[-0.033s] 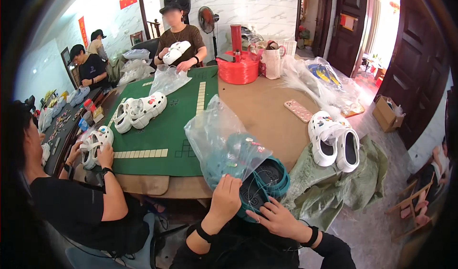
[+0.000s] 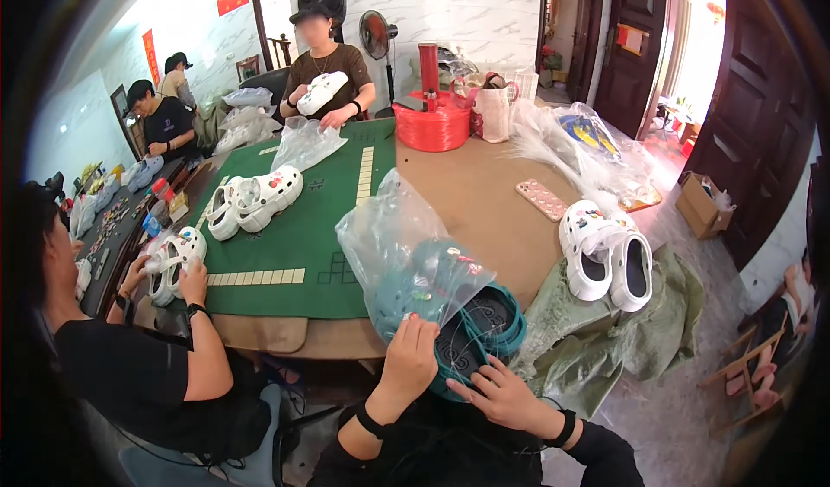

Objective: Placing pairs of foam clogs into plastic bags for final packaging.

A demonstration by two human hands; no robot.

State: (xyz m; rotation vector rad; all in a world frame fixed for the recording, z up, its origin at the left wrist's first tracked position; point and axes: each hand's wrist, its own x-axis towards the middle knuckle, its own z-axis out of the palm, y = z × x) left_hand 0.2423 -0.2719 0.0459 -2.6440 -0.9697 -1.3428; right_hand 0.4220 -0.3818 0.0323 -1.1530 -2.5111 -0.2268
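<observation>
A pair of teal clogs point(image 2: 496, 314) with small charms on the toes sits at the table's near edge, tilted toward me. Their toe halves lie inside a clear plastic bag point(image 2: 380, 228), while the dark insoles and heels stick out of its mouth. My left hand point(image 2: 406, 362) is closed, pinching the bag's edge beside the left clog. My right hand point(image 2: 510, 399) holds the near clog by its heel rim, thumb and fingertips on the edge. Part of the grip is hidden behind the fingers.
White clogs point(image 2: 596, 249) rest on a green woven sack point(image 2: 640, 340) to the right, near a pink phone case point(image 2: 541, 200). More white clogs point(image 2: 259, 200) stand on the green mat point(image 2: 328, 228). Red twine point(image 2: 432, 128) is at the back. Co-workers handle white clogs at left and across.
</observation>
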